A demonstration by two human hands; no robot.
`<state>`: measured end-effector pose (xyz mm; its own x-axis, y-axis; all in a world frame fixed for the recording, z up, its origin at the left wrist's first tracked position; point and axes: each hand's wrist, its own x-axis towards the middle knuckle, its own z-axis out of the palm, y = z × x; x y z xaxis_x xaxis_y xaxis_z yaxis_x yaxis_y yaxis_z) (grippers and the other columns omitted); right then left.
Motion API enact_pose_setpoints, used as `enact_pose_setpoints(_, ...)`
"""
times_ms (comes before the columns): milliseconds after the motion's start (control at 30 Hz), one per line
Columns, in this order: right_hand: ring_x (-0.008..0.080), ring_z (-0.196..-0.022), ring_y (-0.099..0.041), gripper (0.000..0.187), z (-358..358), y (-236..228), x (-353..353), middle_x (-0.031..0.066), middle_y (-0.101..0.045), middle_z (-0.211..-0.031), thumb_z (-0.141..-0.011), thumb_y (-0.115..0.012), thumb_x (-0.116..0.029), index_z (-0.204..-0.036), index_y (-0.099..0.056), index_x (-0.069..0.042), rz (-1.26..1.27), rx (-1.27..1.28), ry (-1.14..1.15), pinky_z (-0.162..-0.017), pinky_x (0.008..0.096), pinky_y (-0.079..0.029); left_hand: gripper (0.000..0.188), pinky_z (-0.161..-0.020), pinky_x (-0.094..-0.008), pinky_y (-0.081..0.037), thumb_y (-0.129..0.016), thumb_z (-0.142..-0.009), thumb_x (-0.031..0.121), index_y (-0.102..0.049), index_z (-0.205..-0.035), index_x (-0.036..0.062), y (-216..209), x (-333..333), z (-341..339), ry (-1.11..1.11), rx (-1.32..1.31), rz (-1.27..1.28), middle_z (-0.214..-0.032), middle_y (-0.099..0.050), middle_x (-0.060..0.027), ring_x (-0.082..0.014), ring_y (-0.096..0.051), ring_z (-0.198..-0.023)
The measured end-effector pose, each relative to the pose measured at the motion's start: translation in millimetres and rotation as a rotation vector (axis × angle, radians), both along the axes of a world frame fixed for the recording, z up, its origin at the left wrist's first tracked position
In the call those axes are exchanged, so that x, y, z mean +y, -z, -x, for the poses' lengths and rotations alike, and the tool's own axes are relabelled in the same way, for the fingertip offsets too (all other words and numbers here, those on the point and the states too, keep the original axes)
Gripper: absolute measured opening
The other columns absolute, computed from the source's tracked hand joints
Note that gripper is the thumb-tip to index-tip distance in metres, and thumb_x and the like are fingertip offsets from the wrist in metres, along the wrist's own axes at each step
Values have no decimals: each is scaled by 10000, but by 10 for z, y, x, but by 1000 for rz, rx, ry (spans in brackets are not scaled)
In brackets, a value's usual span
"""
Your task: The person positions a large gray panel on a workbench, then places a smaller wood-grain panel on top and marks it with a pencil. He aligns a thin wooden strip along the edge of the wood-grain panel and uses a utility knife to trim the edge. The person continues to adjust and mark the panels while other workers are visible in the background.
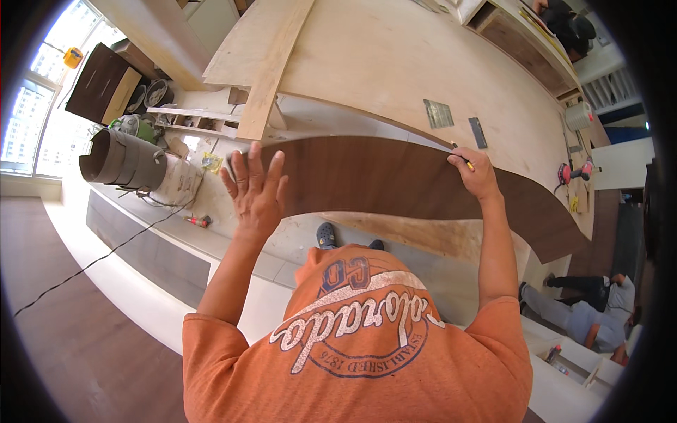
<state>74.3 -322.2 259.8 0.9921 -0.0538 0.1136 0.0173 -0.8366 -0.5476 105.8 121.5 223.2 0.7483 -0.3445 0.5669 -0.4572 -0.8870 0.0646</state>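
A long dark brown wood-grain laminate strip (367,173) lies across in front of me, its right part curving down over the workbench edge. My left hand (255,187) is at the strip's left end, fingers spread and stretched out, gripping nothing. At the strip's far edge, my right hand (478,173) is closed around a slim yellow-and-black tool (463,161), pencil-like in shape. Its fingers also meet the strip's edge there; whether they pinch it is hard to make out. Beyond the strip, a flat metal plate (438,113) and a dark narrow block (478,132) rest on the pale plywood workbench (367,63).
A wooden board (275,70) crosses the bench's left side. Further left stand a grey bucket (127,161) and a black cable (106,257) along the ledge. A red power tool (575,173) sits at the right. One person (596,317) works low at right, another (568,28) at far right.
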Motion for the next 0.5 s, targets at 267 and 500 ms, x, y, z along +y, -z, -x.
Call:
enact_pose_setpoints(267,244,-827,-652,256,102,137,-215,162,-695,-904,-838,-708,-190,-976,-669,22,-131,109,89,-777,305,-487,944,-1137,-590,-58,-809,-640,425,-381,-1441,170,216,-107,373,310,654,-184,-1551,-237,-119,-333,-147,-1450)
enact_pose_setpoints(500,290,-814,-642,229,269,609,-345,147,-695,-889,-835,-694,-213,-969,-685,-27,-94,283,-6,-767,333,-489,1092,-1150,-582,-72,-835,-635,371,-206,-1511,204,730,-219,682,302,829,-490,-1584,-150,-59,-280,-97,-1466)
